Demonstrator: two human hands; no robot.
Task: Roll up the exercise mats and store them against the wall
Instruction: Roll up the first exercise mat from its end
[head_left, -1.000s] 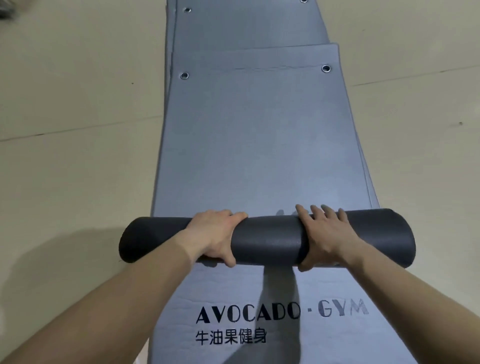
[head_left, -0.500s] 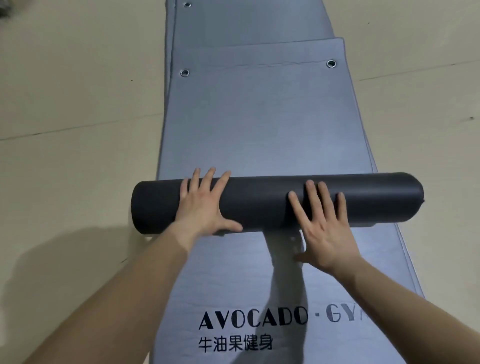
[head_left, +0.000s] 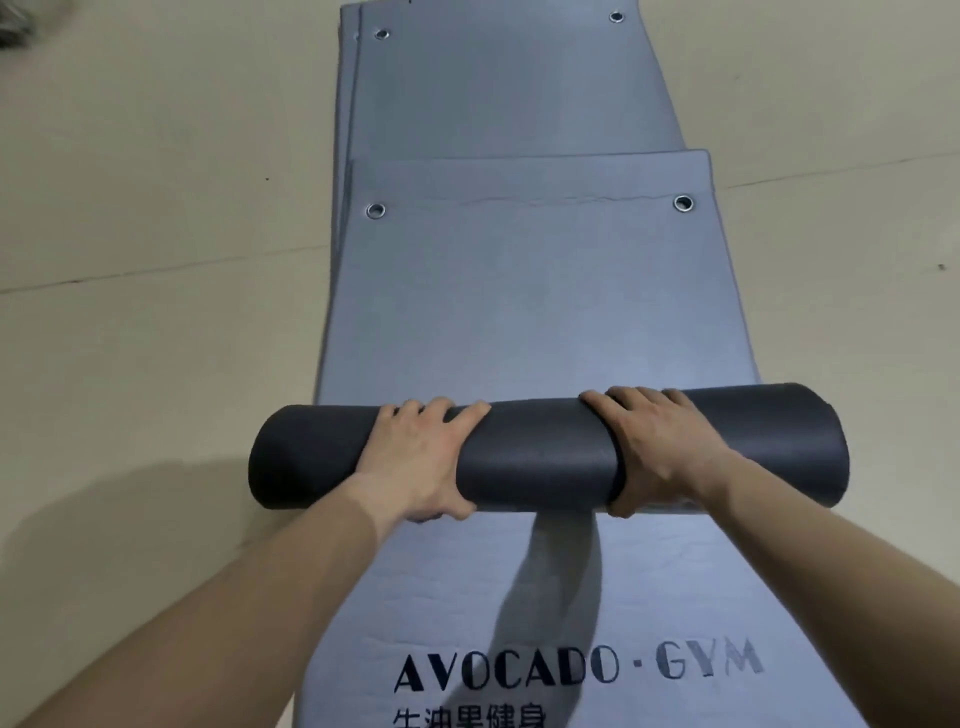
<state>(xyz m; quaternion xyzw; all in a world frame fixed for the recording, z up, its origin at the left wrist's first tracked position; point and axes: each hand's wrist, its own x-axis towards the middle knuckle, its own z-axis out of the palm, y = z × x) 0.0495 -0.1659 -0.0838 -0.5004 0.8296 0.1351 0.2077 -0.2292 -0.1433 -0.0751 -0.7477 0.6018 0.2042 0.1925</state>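
A dark grey rolled part of an exercise mat (head_left: 540, 452) lies crosswise on a stack of flat blue-grey mats (head_left: 535, 291). My left hand (head_left: 421, 457) grips the roll left of centre, fingers over the top and thumb under the near side. My right hand (head_left: 654, 447) grips it right of centre the same way. The unrolled length of the top mat stretches away to two metal eyelets (head_left: 375, 210). The near mat below the roll carries the print "AVOCADO · GYM" (head_left: 576, 670).
More flat mats (head_left: 509, 78) with eyelets lie further ahead, overlapped by the top one. Beige floor (head_left: 156, 338) with thin seam lines spreads on both sides. My shadow falls on the floor at the lower left.
Half a second ago both palms lay flat with straight fingers on the roll, pushing it away. Now the fingers curl over its top and both hands grip it again.
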